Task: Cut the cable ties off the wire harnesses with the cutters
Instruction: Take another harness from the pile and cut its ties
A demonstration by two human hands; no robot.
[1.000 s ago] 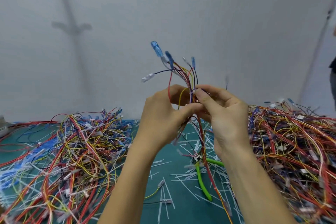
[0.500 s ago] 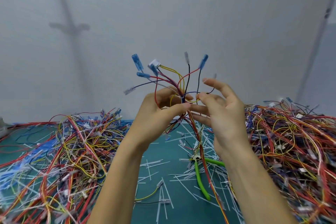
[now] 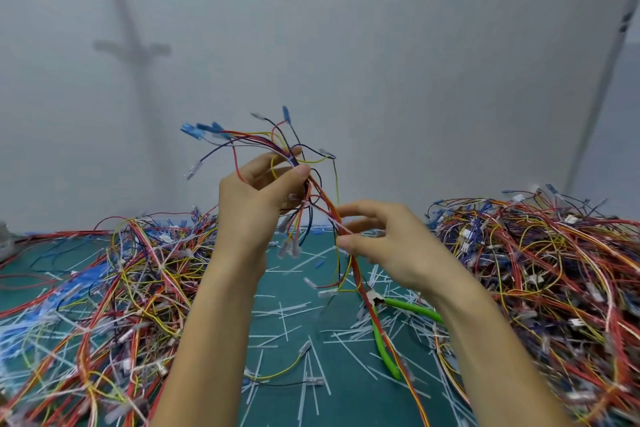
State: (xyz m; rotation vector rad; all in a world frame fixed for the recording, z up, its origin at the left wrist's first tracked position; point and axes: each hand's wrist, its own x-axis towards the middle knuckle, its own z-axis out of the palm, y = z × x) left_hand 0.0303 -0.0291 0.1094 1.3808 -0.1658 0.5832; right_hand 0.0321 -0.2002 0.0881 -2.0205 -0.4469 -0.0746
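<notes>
Red, yellow, blue and black strands make up the wire harness (image 3: pixel 325 199), held aloft over the middle of the green mat (image 3: pixel 287 291), between heaped piles at left (image 3: pixel 131 270) and right (image 3: pixel 536 253). The left hand (image 3: pixel 256 204) pinches it between thumb and fingers just below where the blue-sleeved terminals fan out. The right hand (image 3: pixel 391 246) sits lower, thumb and forefinger parted either side of the red trunk, with no closed pinch showing. The harness looks light and limp, likely to flop and snag, so the bunched trunk beside a tie seems the best hold. Green-handled cutters (image 3: pixel 386 347) lie on the mat, near right.
</notes>
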